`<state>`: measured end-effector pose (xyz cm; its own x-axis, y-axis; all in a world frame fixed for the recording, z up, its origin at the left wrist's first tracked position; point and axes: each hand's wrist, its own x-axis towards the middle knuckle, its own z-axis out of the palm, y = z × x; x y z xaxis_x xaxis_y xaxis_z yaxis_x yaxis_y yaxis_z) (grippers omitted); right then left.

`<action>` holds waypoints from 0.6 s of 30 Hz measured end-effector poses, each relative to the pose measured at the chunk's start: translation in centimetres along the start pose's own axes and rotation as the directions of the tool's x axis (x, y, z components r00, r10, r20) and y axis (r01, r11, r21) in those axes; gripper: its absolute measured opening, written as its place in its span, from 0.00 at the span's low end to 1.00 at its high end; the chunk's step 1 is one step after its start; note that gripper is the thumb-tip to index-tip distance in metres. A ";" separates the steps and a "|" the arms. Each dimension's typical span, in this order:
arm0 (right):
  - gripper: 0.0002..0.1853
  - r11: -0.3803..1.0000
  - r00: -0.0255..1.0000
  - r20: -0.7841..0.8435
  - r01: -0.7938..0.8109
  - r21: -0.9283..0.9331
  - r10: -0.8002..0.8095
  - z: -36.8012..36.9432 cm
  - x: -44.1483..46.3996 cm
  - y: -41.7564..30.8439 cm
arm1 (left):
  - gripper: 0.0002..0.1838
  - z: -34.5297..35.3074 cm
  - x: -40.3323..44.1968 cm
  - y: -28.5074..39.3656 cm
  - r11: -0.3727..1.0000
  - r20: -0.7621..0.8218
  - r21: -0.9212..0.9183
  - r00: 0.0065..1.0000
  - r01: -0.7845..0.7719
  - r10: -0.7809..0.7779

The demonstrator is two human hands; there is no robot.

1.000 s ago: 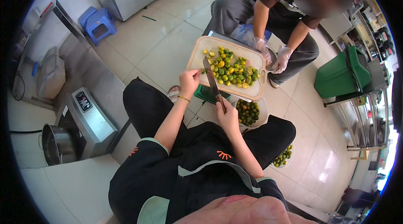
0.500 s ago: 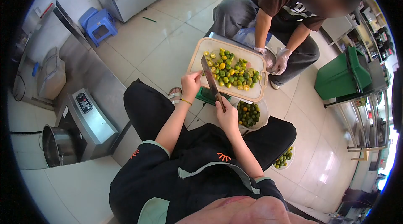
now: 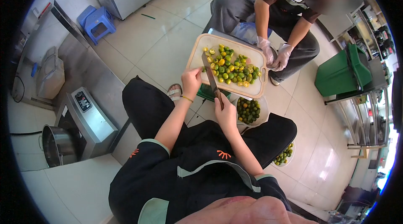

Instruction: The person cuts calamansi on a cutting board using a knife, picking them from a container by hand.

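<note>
My right hand [image 3: 226, 115] grips the handle of a knife [image 3: 211, 75], whose blade slants up and left over the cutting board [image 3: 194, 57]. At the board's left side, the closed fingers of my left hand [image 3: 192, 82] pinch a small green calamansi [image 3: 204, 69] beside the blade. Halved and whole calamansi [image 3: 231, 68], green and yellow, lie heaped across the board. Below the board's near edge stands a white bowl [image 3: 263, 117] of whole dark green fruit. A green container [image 3: 208, 92] shows partly under the board.
Opposite me a seated person's gloved hands [image 3: 280, 57] work at a metal bowl beside the board. Another bowl of calamansi [image 3: 284, 155] is by my right knee. A green bin [image 3: 342, 73] stands right; a steel pot [image 3: 61, 146] and blue stools [image 3: 98, 24] are left.
My hands and the knife have shifted only slightly, and a green fruit now shows more clearly at my left fingertips. The other person's gloved hands have moved a little.
</note>
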<state>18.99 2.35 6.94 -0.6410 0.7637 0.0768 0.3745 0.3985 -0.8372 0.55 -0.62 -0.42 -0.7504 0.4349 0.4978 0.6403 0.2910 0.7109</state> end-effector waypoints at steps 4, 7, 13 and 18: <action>0.14 0.998 0.996 -0.062 0.061 0.021 -0.060 0.9 0.4 0.7 | 0.07 0.2 0.0 0.5 1.000 0.035 0.017 0.999 0.001 -0.002; 0.16 0.999 0.994 0.111 -0.013 -0.052 0.019 0.1 2.4 0.2 | 0.07 0.6 0.1 0.7 0.999 -0.040 -0.011 0.998 -0.045 0.045; 0.13 0.995 0.999 0.030 0.042 0.090 -0.044 0.6 1.7 1.0 | 0.07 0.7 0.1 0.2 0.996 -0.068 0.001 0.994 -0.091 0.091; 0.13 0.998 0.996 0.070 0.054 0.011 -0.055 1.2 3.5 2.0 | 0.08 0.8 -0.5 0.4 0.997 -0.057 -0.073 0.998 -0.003 -0.001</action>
<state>16.69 5.17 4.84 -0.7056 0.7036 0.0845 0.3320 0.4336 -0.8377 1.32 -0.04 -0.78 -0.7594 0.3850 0.5246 0.6288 0.2269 0.7437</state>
